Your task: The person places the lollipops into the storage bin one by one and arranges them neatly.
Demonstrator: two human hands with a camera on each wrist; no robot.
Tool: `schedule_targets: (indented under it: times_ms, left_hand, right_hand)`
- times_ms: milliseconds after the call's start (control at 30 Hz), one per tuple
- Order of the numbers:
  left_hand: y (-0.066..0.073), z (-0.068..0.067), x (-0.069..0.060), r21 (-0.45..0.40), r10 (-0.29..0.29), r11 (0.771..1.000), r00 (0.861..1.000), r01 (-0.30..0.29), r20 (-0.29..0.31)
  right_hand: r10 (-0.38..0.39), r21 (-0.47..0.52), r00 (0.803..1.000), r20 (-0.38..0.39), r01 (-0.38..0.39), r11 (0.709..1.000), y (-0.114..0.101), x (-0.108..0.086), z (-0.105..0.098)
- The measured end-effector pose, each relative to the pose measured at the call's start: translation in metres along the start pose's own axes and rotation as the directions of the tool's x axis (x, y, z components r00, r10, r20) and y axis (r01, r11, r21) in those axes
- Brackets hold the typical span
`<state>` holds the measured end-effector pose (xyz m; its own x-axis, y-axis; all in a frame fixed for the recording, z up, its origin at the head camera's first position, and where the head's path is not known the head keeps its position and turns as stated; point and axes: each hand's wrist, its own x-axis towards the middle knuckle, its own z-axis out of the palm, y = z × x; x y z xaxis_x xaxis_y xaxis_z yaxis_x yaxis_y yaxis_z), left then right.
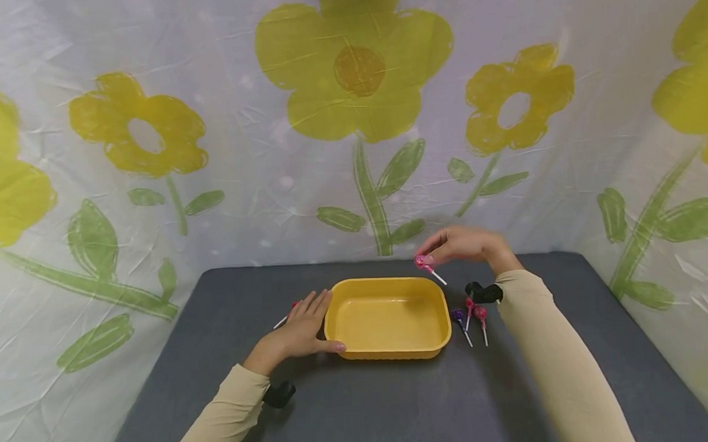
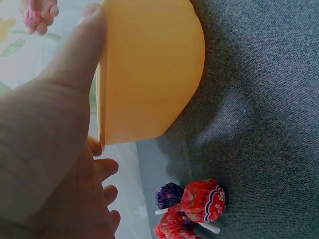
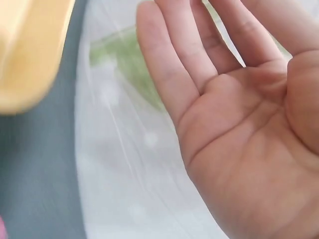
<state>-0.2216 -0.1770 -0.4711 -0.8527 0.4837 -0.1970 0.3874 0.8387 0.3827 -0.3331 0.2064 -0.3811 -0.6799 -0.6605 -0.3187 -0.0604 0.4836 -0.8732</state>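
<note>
A yellow plastic basin (image 1: pixel 388 318) sits on the dark tabletop, its inside bare. My left hand (image 1: pixel 299 331) rests against its left end, fingers extended, thumb on the front rim. Above the basin's back right corner, my right hand (image 1: pixel 462 244) pinches a pink-wrapped lollipop (image 1: pixel 421 262), stick slanting down to the right. Its fingertips are cut off in the right wrist view. Partly hidden behind the left hand lies a red lollipop (image 1: pixel 295 304); the left wrist view shows a red-wrapped lollipop (image 2: pixel 202 199) beside a purple one (image 2: pixel 168 195).
Right of the basin lie a purple lollipop (image 1: pixel 458 315) and two pinkish-red lollipops (image 1: pixel 480 312), close together under the right wrist. A pale curtain (image 1: pixel 240 206) with painted yellow flowers hangs behind and around the dark table (image 1: pixel 386 404).
</note>
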Motion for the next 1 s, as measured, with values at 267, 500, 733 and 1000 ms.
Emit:
schedule_targets:
  times_ms: [267,500,733,1000]
  left_hand:
    - [0.001,-0.001,-0.001,-0.002,-0.018,1.0,1.0,0.018,0.008]
    - [0.001,0.0,-0.001,-0.003,-0.008,1.0,1.0,0.008,0.013]
    - [0.001,-0.001,-0.001,-0.01,-0.01,1.0,1.0,0.011,0.011]
    - [0.004,-0.002,0.0,-0.013,-0.006,1.0,1.0,0.006,0.005]
  right_hand:
    - [-0.094,0.192,0.99,0.103,0.072,0.979,0.001,0.044,0.027]
    - [-0.168,0.305,0.982,0.087,0.134,0.943,0.008,0.069,0.048]
    - [-0.212,0.466,0.976,0.042,0.169,0.868,0.023,0.085,0.072]
    - [-0.251,0.528,0.967,0.037,0.195,0.827,0.04,0.098,0.096]
